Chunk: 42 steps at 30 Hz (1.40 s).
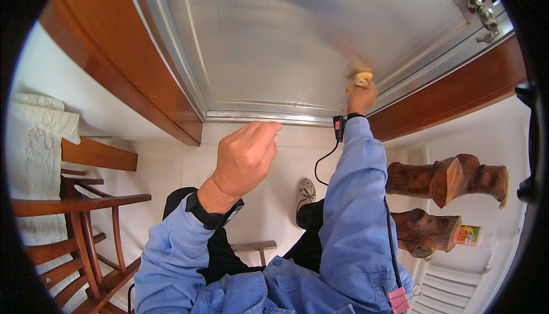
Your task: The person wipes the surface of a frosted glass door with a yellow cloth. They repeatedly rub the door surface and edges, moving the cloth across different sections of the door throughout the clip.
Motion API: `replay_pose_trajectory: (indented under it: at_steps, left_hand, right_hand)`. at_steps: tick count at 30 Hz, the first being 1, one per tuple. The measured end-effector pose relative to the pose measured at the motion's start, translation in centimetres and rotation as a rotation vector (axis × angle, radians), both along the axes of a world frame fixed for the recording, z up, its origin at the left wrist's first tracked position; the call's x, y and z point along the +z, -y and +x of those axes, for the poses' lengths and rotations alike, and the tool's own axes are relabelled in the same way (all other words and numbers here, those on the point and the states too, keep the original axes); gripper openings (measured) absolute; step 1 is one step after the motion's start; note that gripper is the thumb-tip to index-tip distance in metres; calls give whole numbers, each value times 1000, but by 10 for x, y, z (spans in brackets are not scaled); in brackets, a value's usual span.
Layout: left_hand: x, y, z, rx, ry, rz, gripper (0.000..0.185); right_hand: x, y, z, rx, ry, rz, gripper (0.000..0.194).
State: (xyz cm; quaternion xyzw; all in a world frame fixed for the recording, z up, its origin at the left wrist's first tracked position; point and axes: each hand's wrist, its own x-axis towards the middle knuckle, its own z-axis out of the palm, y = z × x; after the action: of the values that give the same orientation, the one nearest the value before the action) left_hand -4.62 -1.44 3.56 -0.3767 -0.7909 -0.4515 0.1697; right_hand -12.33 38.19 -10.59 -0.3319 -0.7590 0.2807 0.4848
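Observation:
My right hand [363, 96] reaches out to the lower right of a metal door panel [274, 57]. It grips a crumpled yellow cloth [363, 77], which is at the door's surface; a blurred reflection shows beside it. Closer to me, my left hand [246, 159] is raised in front of the door's bottom edge. Its fingers are curled together, and I see nothing in them; the palm is hidden. Black bands circle both wrists, and a small black device [339, 128] on a cable sits at the right one.
Reddish-brown wooden door frames [128, 69] flank the door. A door knob [482, 12] with keys is at upper right. Cut logs [446, 179] stand at right, near a white radiator [448, 286]. A wooden chair [85, 228] and lace cloth [36, 142] are at left.

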Motion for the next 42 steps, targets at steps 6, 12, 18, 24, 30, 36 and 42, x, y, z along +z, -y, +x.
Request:
replay_pose_trajectory:
  at_steps: [6,12,18,24,30,36,42]
  left_hand:
    - [-9,-24,-6,-22,25,-52,16]
    - [-11,-32,-4,-39,36,-102,16]
    - [-15,-25,3,-47,23,-81,15]
    - [-19,-25,-2,-28,35,-72,18]
    - [-15,-16,-2,-69,74,-80,14]
    - [-15,-9,-12,-58,59,-91,19]
    - [-18,10,-18,-58,132,-187,22]
  right_hand:
    - [-26,-69,-4,-154,-209,8,21]
    - [-58,-22,-32,-173,-218,-143,29]
    - [-76,136,-75,38,-71,-355,41]
    - [-86,178,-83,219,-41,-461,38]
    - [-130,4,-48,69,-132,-383,30]
    - [-165,-100,-8,66,-265,-434,25]
    - [-254,-35,-37,87,1089,617,16]
